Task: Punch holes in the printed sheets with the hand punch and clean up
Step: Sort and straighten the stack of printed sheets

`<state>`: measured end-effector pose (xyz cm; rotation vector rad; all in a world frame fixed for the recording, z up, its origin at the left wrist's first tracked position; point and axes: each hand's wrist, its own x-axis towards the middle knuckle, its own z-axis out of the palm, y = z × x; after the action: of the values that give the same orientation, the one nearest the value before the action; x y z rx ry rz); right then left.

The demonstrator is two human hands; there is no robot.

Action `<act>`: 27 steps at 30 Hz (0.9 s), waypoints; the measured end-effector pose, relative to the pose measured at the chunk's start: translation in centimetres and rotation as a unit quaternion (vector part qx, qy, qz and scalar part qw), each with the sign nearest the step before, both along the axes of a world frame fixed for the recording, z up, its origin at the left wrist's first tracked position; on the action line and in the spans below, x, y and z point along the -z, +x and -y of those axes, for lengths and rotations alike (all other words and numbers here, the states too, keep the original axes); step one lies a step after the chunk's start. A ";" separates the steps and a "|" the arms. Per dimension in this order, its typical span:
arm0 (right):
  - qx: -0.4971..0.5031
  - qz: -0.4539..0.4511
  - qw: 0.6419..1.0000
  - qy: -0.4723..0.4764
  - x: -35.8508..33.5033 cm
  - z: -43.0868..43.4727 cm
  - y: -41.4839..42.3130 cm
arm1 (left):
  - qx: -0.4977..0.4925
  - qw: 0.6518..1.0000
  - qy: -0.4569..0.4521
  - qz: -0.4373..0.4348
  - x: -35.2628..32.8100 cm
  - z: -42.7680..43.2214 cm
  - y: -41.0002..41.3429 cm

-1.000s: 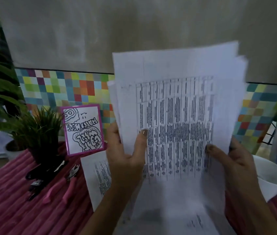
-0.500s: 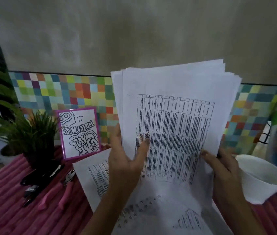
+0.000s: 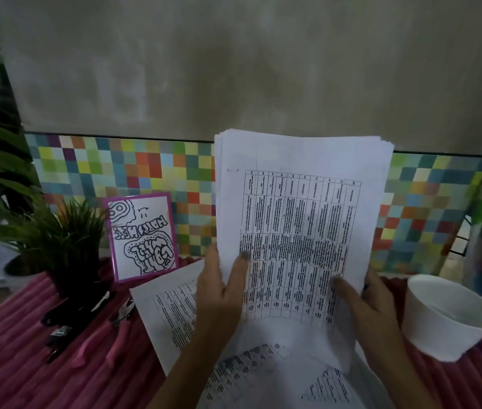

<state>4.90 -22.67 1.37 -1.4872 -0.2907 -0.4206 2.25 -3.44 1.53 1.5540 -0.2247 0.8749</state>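
Observation:
I hold a stack of printed sheets upright above the table, its front page showing a dense table of text. My left hand grips the stack's lower left edge, thumb across the front. My right hand grips the lower right edge. More printed sheets lie flat on the pink cloth below and behind my arms. The pink-handled hand punch lies on the cloth at the left, apart from both hands.
A white paper bowl stands at the right. A small potted plant, a pink-framed doodle card and black tools sit at the left. A coloured mosaic strip and a grey wall stand behind the table.
The stack has come down from high in front of the wall toward the table, and its sheets now sit squarer together. Both hands keep their grips.

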 end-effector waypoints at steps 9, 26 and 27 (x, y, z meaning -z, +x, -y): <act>0.241 -0.027 0.970 0.034 -0.2 5.2 2.2 | -0.235 0.708 0.362 -0.559 3.5 -6.6 0.5; 0.025 -0.190 0.945 -0.266 4.6 -1.7 1.2 | -0.154 0.901 0.006 -0.406 5.4 -8.2 3.2; 0.022 -0.180 0.941 -0.284 4.7 -1.7 1.2 | -0.150 0.895 0.016 -0.420 5.3 -7.9 3.1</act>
<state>6.09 -20.92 -3.28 -2.1045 -0.0848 -0.0881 5.33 4.50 -3.72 1.8861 0.6423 0.3538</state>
